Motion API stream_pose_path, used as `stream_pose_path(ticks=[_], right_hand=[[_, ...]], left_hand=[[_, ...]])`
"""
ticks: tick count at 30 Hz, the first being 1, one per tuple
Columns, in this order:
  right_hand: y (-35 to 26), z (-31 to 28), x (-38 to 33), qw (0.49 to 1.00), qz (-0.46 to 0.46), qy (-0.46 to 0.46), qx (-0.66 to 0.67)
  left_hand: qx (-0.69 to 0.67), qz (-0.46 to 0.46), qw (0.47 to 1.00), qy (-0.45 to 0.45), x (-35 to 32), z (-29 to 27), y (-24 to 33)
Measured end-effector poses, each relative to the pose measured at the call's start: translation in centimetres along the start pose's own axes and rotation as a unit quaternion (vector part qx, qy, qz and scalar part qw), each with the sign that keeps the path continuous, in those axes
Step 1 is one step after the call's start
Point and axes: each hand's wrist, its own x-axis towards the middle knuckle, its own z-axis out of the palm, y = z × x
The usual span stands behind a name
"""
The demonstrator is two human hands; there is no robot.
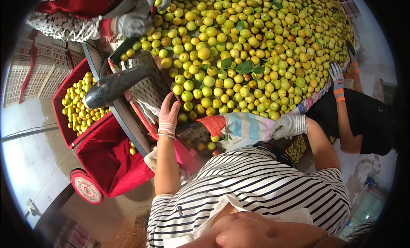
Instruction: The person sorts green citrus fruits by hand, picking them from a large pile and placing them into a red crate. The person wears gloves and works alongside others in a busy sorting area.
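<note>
No readable text; small emblem (180, 211) on striped shirt (256, 179), too small to decipher.

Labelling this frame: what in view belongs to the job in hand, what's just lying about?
Job, judging by placement:
yellow-green fruit, heaped
left hand, gloved, near the fruit
right hand, gloved, at the striped cloth
red-lined bin, holding fruit

Apparently lying about:
stacked pale crates
round patterned disc
green leaves among the fruit

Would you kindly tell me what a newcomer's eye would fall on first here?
Probably the heap of yellow-green fruit across the upper middle and right. Next, the red bin at left holding more fruit, then the person's gloved left hand and right hand by the heap's near side.
</note>
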Motion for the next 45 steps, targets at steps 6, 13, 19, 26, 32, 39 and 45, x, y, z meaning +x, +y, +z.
stream_pose_path(ticks=[6, 13, 19, 26, 32, 39, 45], right_hand=[[-6.9, -7.6, 7.9, 0.825, -0.319, 0.467, 0.015], [-19.3, -17.8, 19.8, 0.809, -0.024, 0.556, -0.188], [-18.8, -16.2, 18.7, 0.855, -0.022, 0.47, -0.219], [-14.4, -23.7, 16.9, 0.838, -0.333, 0.394, 0.181], [-17.9, -30.1, 18.3, 0.828, 0.044, 0.492, -0.264], [-17.4, -25.9, 22.2, 0.737, 0.014, 0.577, -0.352], [-17.9, -23.2, 18.3, 0.786, -0.003, 0.529, -0.319]], left_hand=[[-0.086, -0.033, 0.996, 0.011, 0.3, -0.9, 0.0], [-0.235, -0.098, 0.967, 0.026, 0.2, -2.1, 1.2], [-0.207, -0.108, 0.972, 0.007, 0.0, -2.2, 0.6], [-0.192, -0.109, 0.975, 0.006, 0.0, -1.8, 1.1], [-0.178, -0.123, 0.976, 0.007, 0.1, -1.6, 1.4], [-0.176, -0.123, 0.977, -0.001, -0.2, -1.9, 1.2], [-0.143, -0.123, 0.982, 0.0, 0.1, -2.1, 0.7]])
